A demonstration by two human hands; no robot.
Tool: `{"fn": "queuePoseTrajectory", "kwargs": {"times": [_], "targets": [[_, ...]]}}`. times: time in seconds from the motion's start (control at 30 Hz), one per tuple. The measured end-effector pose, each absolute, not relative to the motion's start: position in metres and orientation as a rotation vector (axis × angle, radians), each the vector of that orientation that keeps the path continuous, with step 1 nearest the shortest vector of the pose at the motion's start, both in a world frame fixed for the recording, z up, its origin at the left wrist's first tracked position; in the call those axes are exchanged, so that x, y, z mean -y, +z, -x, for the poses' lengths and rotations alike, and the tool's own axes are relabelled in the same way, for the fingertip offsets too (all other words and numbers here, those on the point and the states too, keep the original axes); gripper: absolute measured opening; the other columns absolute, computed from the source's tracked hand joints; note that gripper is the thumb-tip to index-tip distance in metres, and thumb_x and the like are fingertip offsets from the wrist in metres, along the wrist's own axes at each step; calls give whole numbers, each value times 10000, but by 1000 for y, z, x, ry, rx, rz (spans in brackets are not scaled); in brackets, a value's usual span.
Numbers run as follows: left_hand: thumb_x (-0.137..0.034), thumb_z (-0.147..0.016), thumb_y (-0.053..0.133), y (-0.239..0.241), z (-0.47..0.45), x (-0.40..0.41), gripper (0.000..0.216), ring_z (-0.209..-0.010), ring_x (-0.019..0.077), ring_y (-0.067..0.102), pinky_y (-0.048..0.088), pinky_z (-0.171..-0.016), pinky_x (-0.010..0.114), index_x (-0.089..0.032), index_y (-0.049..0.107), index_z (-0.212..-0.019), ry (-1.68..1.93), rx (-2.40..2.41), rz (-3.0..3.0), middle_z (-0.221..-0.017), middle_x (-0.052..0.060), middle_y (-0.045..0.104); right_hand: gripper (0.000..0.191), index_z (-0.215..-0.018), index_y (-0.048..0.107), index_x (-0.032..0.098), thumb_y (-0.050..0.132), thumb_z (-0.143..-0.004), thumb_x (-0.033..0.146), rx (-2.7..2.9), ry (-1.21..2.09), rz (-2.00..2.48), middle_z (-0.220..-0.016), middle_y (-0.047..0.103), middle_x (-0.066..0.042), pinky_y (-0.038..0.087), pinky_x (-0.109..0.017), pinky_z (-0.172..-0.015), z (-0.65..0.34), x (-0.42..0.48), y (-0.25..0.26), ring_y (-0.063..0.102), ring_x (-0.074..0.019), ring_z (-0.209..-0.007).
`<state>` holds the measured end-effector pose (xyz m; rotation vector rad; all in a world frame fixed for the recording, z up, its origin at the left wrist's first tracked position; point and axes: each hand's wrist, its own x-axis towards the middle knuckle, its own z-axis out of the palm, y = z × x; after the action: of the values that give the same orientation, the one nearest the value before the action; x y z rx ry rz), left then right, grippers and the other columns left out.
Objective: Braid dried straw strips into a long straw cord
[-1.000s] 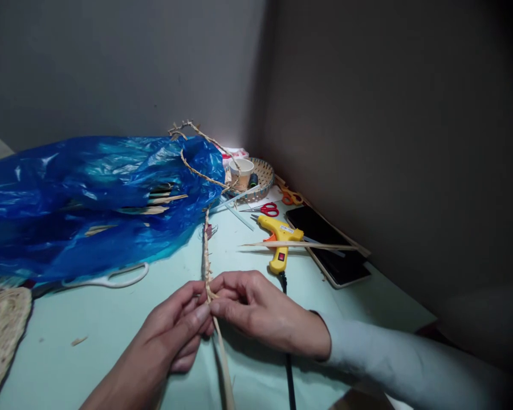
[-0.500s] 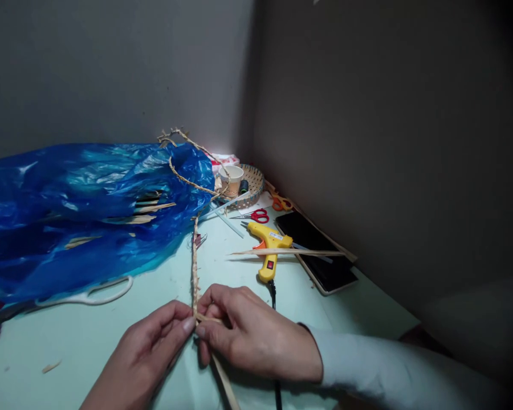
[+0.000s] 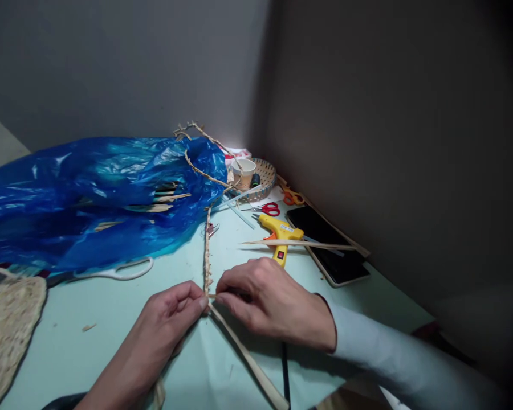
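Note:
A thin braided straw cord runs from between my hands up the table, then over the blue bag and curls in a loop near the basket. My left hand pinches the near end of the braid between thumb and fingers. Just right of it, my right hand is closed on a short straw strand that comes out of the braid. Another flat straw strip stretches from the braid's end down to the right, loose of the right hand. A further strand hangs below my left wrist.
A blue plastic bag with straw lies left. White-handled scissors poke out beneath it; a woven straw piece is at lower left. Right are a yellow glue gun, phone, red scissors and basket with a cup.
My right hand has drawn slightly away from the left, pulling its strand out sideways. The lower strip now shows at full length. The view has shifted left, revealing more of the woven piece.

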<state>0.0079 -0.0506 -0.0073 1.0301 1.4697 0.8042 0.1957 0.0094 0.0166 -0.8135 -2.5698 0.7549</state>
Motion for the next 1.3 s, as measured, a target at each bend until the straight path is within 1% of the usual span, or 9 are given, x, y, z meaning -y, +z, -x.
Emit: {"fn": "queuePoseTrajectory", "kwargs": {"times": [0.07, 0.27, 0.43, 0.57, 0.73, 0.93, 1.1, 1.2, 1.3], "targets": [[-439, -791, 652, -6, -9, 50, 308, -429, 52, 181, 109, -409, 170, -189, 530, -658, 788, -1458, -1021, -489, -125, 256, 209, -803, 640, 140, 499, -930, 228, 2582, 606, 661, -712, 646, -27, 308, -280, -638, -194, -7, 12, 529, -123, -643], [-446, -789, 638, -8, -10, 49, 302, -403, 46, 212, 114, -412, 193, -183, 545, -673, 792, -1394, -982, -481, -95, 407, 163, -805, 598, 129, 460, -887, 158, 2631, 96, 164, -671, 549, -14, 283, -331, -554, -187, 5, -11, 437, -145, -581], [-467, -743, 704, -10, -8, 51, 328, -478, 71, 311, 198, -468, 185, -170, 573, -692, 855, -1356, -976, -533, -69, 450, 227, -763, 582, 133, 414, -915, 115, 2627, 4, 132, -674, 535, -15, 276, -333, -539, -186, 5, -14, 400, -144, -573], [-491, -747, 713, -10, -3, 54, 338, -500, 78, 331, 219, -489, 184, -173, 598, -746, 882, -1375, -925, -554, -67, 437, 122, -910, 556, 153, 510, -892, 265, 2729, 264, 332, -821, 593, -35, 339, -337, -632, -190, 2, -3, 443, -173, -716], [-532, -744, 715, -1, -4, 57, 356, -541, 96, 390, 286, -504, 180, -185, 635, -770, 902, -1455, -921, -572, -57, 461, 208, -1019, 490, 146, 549, -819, 137, 2473, 865, 714, -975, 589, -79, 428, -309, -772, -193, -3, 7, 506, -176, -854], [-482, -756, 701, 3, -12, 59, 285, -667, 175, 563, 426, -615, 241, -201, 650, -761, 909, -1406, -977, -669, 7, 631, 141, -1035, 480, 159, 493, -895, 169, 1896, 2027, 765, -773, 564, 0, 450, -222, -637, -188, -7, 7, 539, -110, -664], [-497, -747, 691, 4, -16, 63, 276, -658, 175, 531, 414, -585, 233, -229, 629, -771, 840, -1566, -1064, -641, -26, 582, 208, -901, 667, 129, 604, -881, 326, 1890, 1762, 886, -748, 534, 4, 371, -202, -618, -185, -6, -1, 442, -105, -699], [-555, -792, 609, 4, -18, 65, 347, -584, 151, 462, 366, -528, 217, -235, 585, -659, 767, -1696, -1224, -575, -42, 506, 218, -844, 711, 124, 586, -887, 297, 1850, 1693, 922, -716, 568, -3, 373, -209, -619, -184, -6, -7, 453, -109, -691], [-568, -807, 574, 6, -15, 66, 369, -570, 149, 474, 369, -530, 217, -242, 605, -637, 744, -1776, -1362, -563, -39, 540, 197, -796, 717, 120, 603, -860, 268, 1784, 1706, 980, -635, 558, 11, 359, -199, -564, -182, -6, -9, 450, -92, -608]]}}
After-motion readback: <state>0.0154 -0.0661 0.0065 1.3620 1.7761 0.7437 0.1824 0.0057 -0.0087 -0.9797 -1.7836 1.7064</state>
